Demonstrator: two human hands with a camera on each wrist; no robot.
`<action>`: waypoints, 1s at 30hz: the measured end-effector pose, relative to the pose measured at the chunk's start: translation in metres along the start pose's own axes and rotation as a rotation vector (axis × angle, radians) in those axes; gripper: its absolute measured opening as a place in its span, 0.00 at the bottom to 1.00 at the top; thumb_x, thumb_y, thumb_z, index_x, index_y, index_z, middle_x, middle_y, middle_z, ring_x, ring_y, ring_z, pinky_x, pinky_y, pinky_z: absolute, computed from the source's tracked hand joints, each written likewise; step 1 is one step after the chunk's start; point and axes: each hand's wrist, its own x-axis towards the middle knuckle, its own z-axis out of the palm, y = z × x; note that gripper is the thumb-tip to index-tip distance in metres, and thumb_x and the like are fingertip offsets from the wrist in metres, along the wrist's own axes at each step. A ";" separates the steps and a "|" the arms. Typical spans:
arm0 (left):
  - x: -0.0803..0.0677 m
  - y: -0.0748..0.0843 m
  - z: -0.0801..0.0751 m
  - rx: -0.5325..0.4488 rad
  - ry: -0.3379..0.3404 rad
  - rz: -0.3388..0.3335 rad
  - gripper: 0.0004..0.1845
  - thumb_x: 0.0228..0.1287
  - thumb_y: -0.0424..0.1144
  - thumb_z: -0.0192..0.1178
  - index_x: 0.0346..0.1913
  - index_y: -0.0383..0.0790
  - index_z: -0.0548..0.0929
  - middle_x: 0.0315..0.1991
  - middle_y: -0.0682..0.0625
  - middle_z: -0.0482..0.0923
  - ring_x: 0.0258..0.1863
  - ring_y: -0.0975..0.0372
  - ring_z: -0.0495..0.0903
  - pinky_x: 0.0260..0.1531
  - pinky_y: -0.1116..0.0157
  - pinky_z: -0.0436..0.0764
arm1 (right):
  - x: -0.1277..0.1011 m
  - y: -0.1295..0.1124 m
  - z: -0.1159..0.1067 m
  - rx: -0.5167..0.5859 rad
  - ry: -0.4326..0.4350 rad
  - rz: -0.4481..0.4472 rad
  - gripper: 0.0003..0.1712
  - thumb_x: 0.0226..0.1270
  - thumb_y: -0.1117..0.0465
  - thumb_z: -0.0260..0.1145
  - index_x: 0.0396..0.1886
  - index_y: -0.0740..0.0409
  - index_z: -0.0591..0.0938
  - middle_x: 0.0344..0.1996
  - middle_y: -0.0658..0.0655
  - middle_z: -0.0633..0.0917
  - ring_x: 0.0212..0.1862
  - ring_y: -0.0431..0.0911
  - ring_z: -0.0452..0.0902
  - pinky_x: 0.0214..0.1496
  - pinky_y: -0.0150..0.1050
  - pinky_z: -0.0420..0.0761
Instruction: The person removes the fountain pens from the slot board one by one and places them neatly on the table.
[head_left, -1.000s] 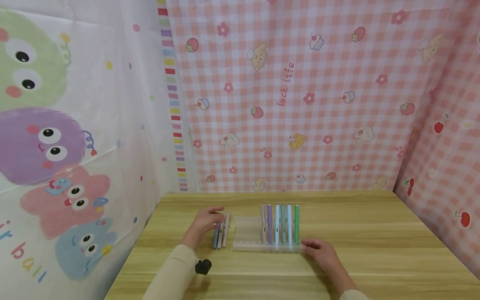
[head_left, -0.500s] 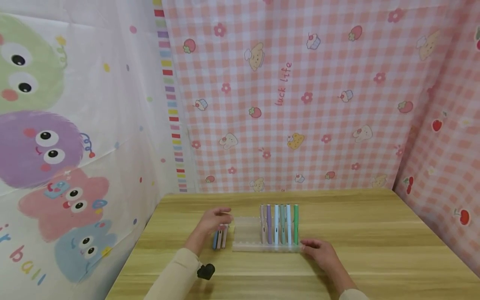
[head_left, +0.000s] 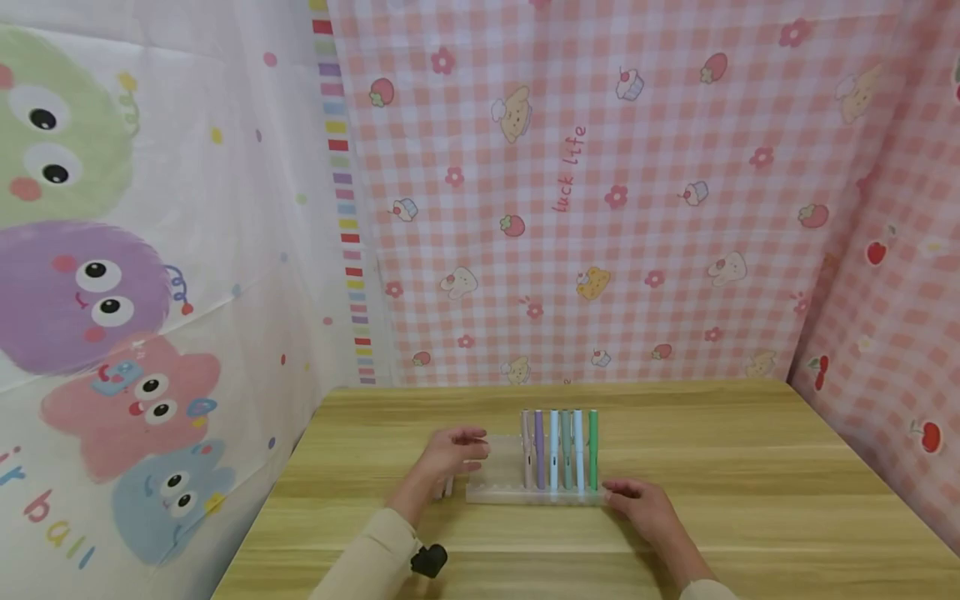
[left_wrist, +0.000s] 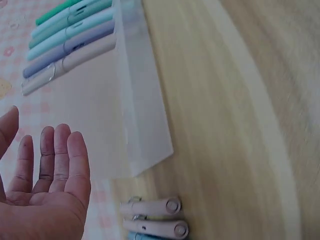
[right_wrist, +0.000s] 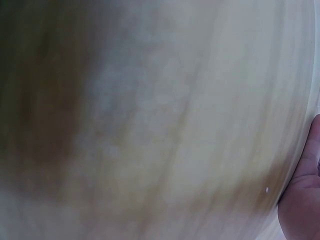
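A clear plastic pen stand (head_left: 495, 462) lies on the table with several capped pens in a row on its right half. From left to right they run from a pale pinkish pen (head_left: 528, 450) and a purple pen (head_left: 539, 450) through light blue and grey-green to a green pen (head_left: 593, 450). My left hand (head_left: 453, 454) hovers at the stand's left end; in the left wrist view its fingers (left_wrist: 61, 155) are extended with nothing in them. With thumb and fingertips, my right hand (head_left: 641, 504) holds the stand's front right corner.
Left of the stand lie loose pens, mostly hidden under my left hand in the head view. The left wrist view shows two pale pink pens (left_wrist: 156, 206) and a blue pen (left_wrist: 142, 236). A pink checked cloth (head_left: 600, 167) hangs behind the wooden table (head_left: 712, 433).
My left hand has moved right from over the loose pens to the stand's left end, with nothing visible in it. The right hand and the pens in the stand have stayed put.
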 end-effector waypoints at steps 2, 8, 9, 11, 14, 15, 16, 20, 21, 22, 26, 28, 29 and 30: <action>-0.001 -0.002 0.004 0.009 -0.008 0.004 0.20 0.67 0.28 0.62 0.59 0.22 0.74 0.51 0.35 0.78 0.46 0.54 0.82 0.55 0.47 0.78 | 0.000 0.000 0.000 -0.009 0.001 0.002 0.13 0.66 0.70 0.66 0.48 0.72 0.84 0.43 0.62 0.86 0.43 0.46 0.81 0.43 0.38 0.82; -0.005 -0.009 0.014 0.028 0.010 0.014 0.20 0.66 0.27 0.63 0.58 0.22 0.75 0.50 0.36 0.79 0.45 0.56 0.82 0.51 0.51 0.81 | -0.001 -0.001 0.000 -0.017 -0.007 0.000 0.13 0.66 0.70 0.65 0.49 0.72 0.84 0.44 0.62 0.86 0.44 0.48 0.81 0.45 0.41 0.83; -0.005 -0.010 0.016 0.027 0.012 0.019 0.20 0.65 0.27 0.63 0.58 0.22 0.75 0.49 0.37 0.80 0.44 0.57 0.82 0.51 0.52 0.81 | -0.002 -0.001 0.001 -0.018 -0.007 -0.001 0.13 0.66 0.70 0.65 0.49 0.72 0.84 0.44 0.63 0.85 0.44 0.48 0.81 0.45 0.41 0.83; -0.006 -0.013 0.019 0.016 0.011 0.036 0.20 0.65 0.26 0.62 0.58 0.20 0.75 0.48 0.36 0.80 0.43 0.57 0.82 0.49 0.53 0.82 | -0.002 -0.001 0.001 -0.021 -0.006 0.001 0.13 0.66 0.70 0.65 0.49 0.72 0.83 0.44 0.63 0.85 0.44 0.48 0.81 0.46 0.41 0.83; -0.007 -0.017 0.026 0.012 0.023 0.057 0.20 0.65 0.27 0.62 0.58 0.20 0.75 0.48 0.36 0.80 0.42 0.59 0.82 0.47 0.55 0.83 | -0.002 -0.001 0.001 -0.021 -0.003 0.006 0.13 0.66 0.70 0.65 0.49 0.72 0.83 0.45 0.63 0.85 0.45 0.48 0.81 0.46 0.41 0.83; -0.007 -0.017 0.028 0.012 0.033 0.064 0.20 0.64 0.27 0.63 0.57 0.20 0.75 0.48 0.36 0.80 0.41 0.59 0.81 0.46 0.57 0.83 | -0.002 -0.001 0.001 -0.022 -0.003 0.005 0.14 0.66 0.70 0.65 0.49 0.72 0.83 0.45 0.63 0.85 0.45 0.49 0.81 0.47 0.42 0.83; -0.006 -0.019 0.031 0.018 0.047 0.074 0.20 0.64 0.27 0.63 0.56 0.20 0.75 0.48 0.36 0.81 0.41 0.59 0.81 0.46 0.58 0.83 | -0.003 -0.002 0.001 -0.022 -0.004 0.005 0.14 0.66 0.70 0.65 0.49 0.72 0.83 0.45 0.63 0.85 0.45 0.49 0.81 0.47 0.42 0.83; -0.004 -0.025 0.041 0.052 0.115 0.117 0.19 0.62 0.26 0.64 0.54 0.20 0.77 0.46 0.37 0.82 0.42 0.57 0.82 0.42 0.63 0.83 | -0.003 -0.003 0.002 -0.021 -0.007 0.006 0.14 0.67 0.70 0.64 0.50 0.73 0.83 0.45 0.64 0.85 0.45 0.49 0.81 0.47 0.43 0.83; -0.003 -0.027 0.044 0.058 0.133 0.128 0.18 0.61 0.26 0.65 0.53 0.20 0.78 0.45 0.36 0.83 0.42 0.56 0.82 0.41 0.64 0.83 | -0.003 -0.003 0.002 -0.022 -0.008 0.007 0.14 0.67 0.70 0.64 0.50 0.73 0.83 0.45 0.64 0.85 0.45 0.49 0.81 0.47 0.43 0.83; -0.002 -0.029 0.047 0.055 0.143 0.137 0.18 0.60 0.25 0.65 0.52 0.19 0.78 0.44 0.36 0.83 0.42 0.55 0.82 0.40 0.65 0.83 | -0.003 -0.003 0.002 -0.020 -0.009 0.009 0.14 0.67 0.70 0.64 0.50 0.73 0.83 0.45 0.64 0.85 0.45 0.49 0.81 0.47 0.43 0.83; 0.000 -0.034 0.056 0.048 0.176 0.135 0.18 0.58 0.25 0.66 0.51 0.20 0.79 0.42 0.36 0.83 0.42 0.55 0.82 0.39 0.65 0.83 | -0.003 -0.003 0.002 -0.016 -0.011 0.017 0.14 0.68 0.70 0.64 0.50 0.72 0.83 0.45 0.64 0.85 0.44 0.48 0.81 0.47 0.43 0.83; 0.001 -0.035 0.059 0.032 0.187 0.126 0.18 0.57 0.24 0.67 0.51 0.21 0.80 0.42 0.36 0.83 0.42 0.55 0.82 0.40 0.64 0.83 | -0.003 -0.003 0.001 -0.018 -0.012 0.020 0.13 0.68 0.69 0.64 0.50 0.72 0.83 0.45 0.63 0.85 0.44 0.48 0.81 0.47 0.43 0.83; 0.002 -0.035 0.061 0.030 0.195 0.122 0.18 0.57 0.25 0.68 0.50 0.21 0.80 0.42 0.37 0.83 0.42 0.55 0.82 0.40 0.64 0.83 | -0.003 -0.003 0.001 -0.015 -0.011 0.022 0.13 0.68 0.70 0.64 0.50 0.72 0.83 0.45 0.63 0.85 0.44 0.48 0.81 0.47 0.43 0.83; 0.002 -0.035 0.063 0.028 0.202 0.127 0.18 0.56 0.24 0.68 0.50 0.22 0.80 0.42 0.36 0.83 0.42 0.55 0.82 0.40 0.63 0.83 | -0.003 -0.003 0.001 -0.016 -0.011 0.023 0.13 0.68 0.70 0.64 0.50 0.72 0.83 0.45 0.63 0.85 0.44 0.48 0.81 0.47 0.43 0.83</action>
